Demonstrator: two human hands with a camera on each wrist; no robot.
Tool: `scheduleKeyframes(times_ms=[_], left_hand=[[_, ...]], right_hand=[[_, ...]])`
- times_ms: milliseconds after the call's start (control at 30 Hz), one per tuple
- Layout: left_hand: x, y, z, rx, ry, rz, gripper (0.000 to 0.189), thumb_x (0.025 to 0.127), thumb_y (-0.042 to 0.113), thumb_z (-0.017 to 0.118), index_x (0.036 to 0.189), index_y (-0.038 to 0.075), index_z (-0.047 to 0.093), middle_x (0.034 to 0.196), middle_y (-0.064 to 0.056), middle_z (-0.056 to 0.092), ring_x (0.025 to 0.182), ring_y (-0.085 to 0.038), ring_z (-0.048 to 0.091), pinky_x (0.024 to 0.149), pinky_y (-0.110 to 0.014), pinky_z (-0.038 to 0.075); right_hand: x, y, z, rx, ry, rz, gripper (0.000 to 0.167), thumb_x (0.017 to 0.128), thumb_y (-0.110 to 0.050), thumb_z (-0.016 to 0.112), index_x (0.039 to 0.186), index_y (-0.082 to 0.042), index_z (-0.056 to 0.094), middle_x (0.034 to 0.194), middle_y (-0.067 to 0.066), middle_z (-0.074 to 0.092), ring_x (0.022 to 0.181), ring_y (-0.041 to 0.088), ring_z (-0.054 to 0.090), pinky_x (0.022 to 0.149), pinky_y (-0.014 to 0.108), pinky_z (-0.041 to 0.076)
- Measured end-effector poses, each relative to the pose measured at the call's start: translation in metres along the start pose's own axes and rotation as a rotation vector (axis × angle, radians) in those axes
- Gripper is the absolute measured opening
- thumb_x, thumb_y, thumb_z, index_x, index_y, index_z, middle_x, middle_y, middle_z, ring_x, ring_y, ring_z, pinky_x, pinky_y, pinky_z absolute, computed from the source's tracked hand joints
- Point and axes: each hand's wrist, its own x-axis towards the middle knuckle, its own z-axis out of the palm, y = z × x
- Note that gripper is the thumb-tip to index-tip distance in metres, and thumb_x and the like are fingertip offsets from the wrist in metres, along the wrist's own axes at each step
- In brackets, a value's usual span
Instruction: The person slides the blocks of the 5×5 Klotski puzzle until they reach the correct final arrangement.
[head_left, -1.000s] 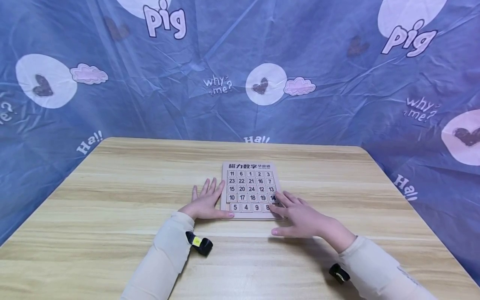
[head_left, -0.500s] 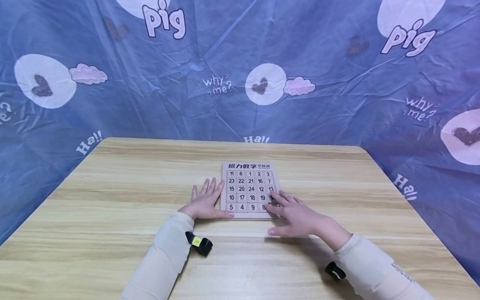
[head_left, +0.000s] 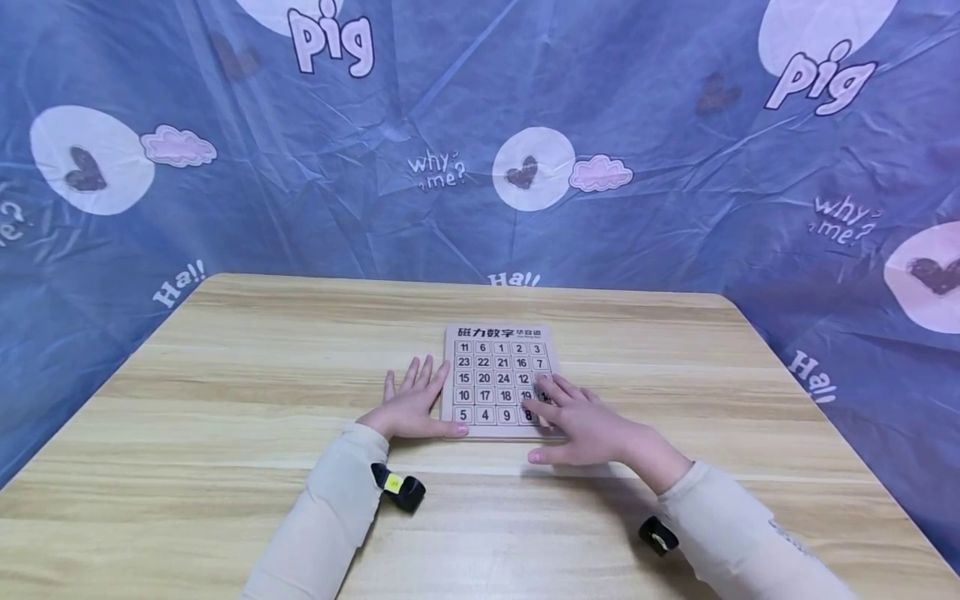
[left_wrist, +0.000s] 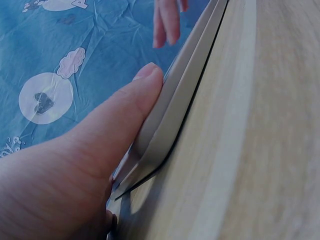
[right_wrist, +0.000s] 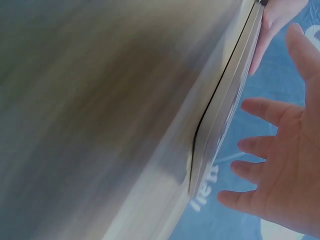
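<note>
A number sliding puzzle (head_left: 501,432) lies flat mid-table, its tiles in rows under a printed Chinese title. My left hand (head_left: 412,412) rests at its left side, fingers spread straight; in the left wrist view the thumb (left_wrist: 115,112) lies against the board's near edge (left_wrist: 172,117). Over the lower right part is my right hand (head_left: 592,432), fingers spread and slightly bent, holding nothing. In the right wrist view, these fingers (right_wrist: 257,146) stand apart from the board (right_wrist: 212,130). The bottom row shows tile 5 (head_left: 462,415), then 4, 9 and 8. The right hand hides some right-column tiles.
The wooden table (head_left: 285,358) extends around the puzzle on every side. A blue printed cloth (head_left: 375,208) hangs behind and beside it. Small black wrist cameras sit on both sleeves, one at the left wrist (head_left: 405,492), one at the right (head_left: 658,535).
The bottom row of tiles has slid left, so tile 5 now sits in the left corner. My right hand has shifted left and slightly away over the board. The left hand stays put.
</note>
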Motion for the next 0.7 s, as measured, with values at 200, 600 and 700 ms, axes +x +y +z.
scheduleKeyframes(times_ms=[200, 600, 700], left_hand=[[-0.001, 0.002, -0.001, 0.003, -0.004, 0.004, 0.108, 0.062, 0.072, 0.052, 0.14, 0.015, 0.004, 0.141, -0.015, -0.006, 0.126, -0.029, -0.013, 0.093, -0.054, -0.014], [-0.002, 0.001, -0.002, 0.014, -0.011, 0.007, 0.108, 0.063, 0.072, 0.05, 0.139, 0.014, 0.002, 0.141, -0.015, -0.007, 0.126, -0.029, -0.013, 0.092, -0.054, -0.014], [-0.002, 0.001, -0.002, 0.012, -0.008, 0.009, 0.108, 0.063, 0.072, 0.05, 0.139, 0.013, 0.002, 0.141, -0.016, -0.007, 0.126, -0.03, -0.013, 0.092, -0.054, -0.014]], right_hand=[[0.016, -0.02, 0.001, -0.026, -0.033, -0.049, 0.076, 0.074, -0.062, 0.047, 0.133, -0.014, 0.036, 0.14, 0.019, 0.013, 0.124, 0.04, 0.009, 0.091, 0.061, 0.014], [0.04, -0.052, 0.005, -0.067, -0.11, -0.104, 0.074, 0.074, -0.065, 0.043, 0.134, -0.024, 0.033, 0.141, 0.015, 0.009, 0.126, 0.037, 0.007, 0.093, 0.059, 0.009], [0.04, -0.053, 0.005, -0.07, -0.11, -0.095, 0.072, 0.075, -0.064, 0.043, 0.134, -0.024, 0.034, 0.142, 0.014, 0.009, 0.126, 0.037, 0.007, 0.093, 0.059, 0.01]])
